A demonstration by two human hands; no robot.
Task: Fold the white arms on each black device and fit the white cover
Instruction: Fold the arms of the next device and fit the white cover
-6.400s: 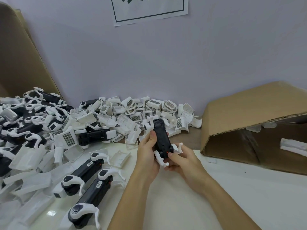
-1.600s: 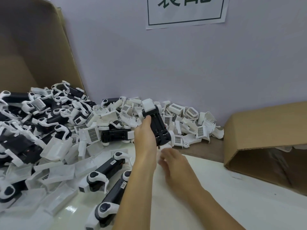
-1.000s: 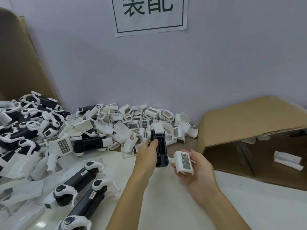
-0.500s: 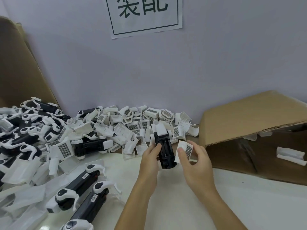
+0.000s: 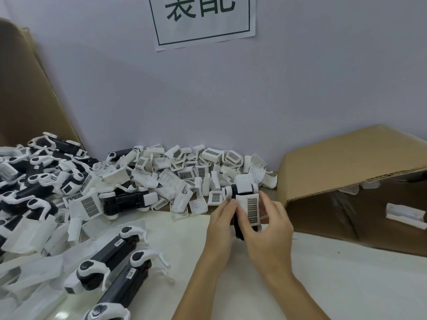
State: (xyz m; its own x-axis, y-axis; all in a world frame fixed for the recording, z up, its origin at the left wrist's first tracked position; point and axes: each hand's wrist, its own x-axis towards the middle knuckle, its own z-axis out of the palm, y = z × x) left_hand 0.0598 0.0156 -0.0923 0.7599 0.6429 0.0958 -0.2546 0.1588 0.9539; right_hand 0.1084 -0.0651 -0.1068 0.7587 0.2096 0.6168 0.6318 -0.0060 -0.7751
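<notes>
My left hand (image 5: 220, 224) grips a black device (image 5: 238, 224) with white folded arms, held upright above the table's middle. My right hand (image 5: 269, 229) holds a white cover (image 5: 249, 210) with a dark grid label flat against the device's front, thumb on its left edge. The device's white top end (image 5: 242, 184) sticks out above the cover. Most of the black body is hidden behind the cover and my fingers.
A heap of white covers (image 5: 184, 172) lies along the wall. Black devices with spread white arms (image 5: 34, 181) pile at the left; two more (image 5: 111, 252) lie near the front. An open cardboard box (image 5: 346, 162) lies on its side at the right.
My right hand has brought the white cover from beside the device onto its front. My left hand keeps its grip on the device.
</notes>
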